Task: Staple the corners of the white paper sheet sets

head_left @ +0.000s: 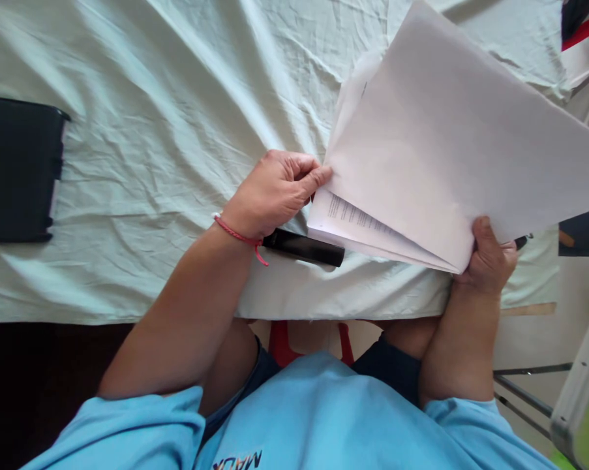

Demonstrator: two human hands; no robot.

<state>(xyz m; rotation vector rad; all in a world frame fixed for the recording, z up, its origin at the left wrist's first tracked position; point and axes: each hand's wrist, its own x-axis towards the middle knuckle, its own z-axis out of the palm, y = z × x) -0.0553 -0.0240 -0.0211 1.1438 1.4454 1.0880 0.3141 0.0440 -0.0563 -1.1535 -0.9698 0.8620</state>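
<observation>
A stack of paper sheets (451, 124) lies tilted at the right of the head view, its upper sheets lifted apart from those below. Printed lines show on a lower page (357, 219) in the gap. With thumb and fingers pinched, my left hand (279, 189) grips the left edge of the upper sheets. My right hand (490, 258) clasps the stack at its near right corner, thumb on top. A dark pen-like tip (522, 242) sticks out beside my right hand; the rest of it is hidden. Below my left wrist lies a black oblong object (304, 248).
A pale green cloth (177, 98) with folds covers the table. At the far left sits a black flat case (17, 170). The table's front edge runs just before my body, with a red stool (282, 346) underneath. A metal-framed piece (575, 398) stands at the lower right.
</observation>
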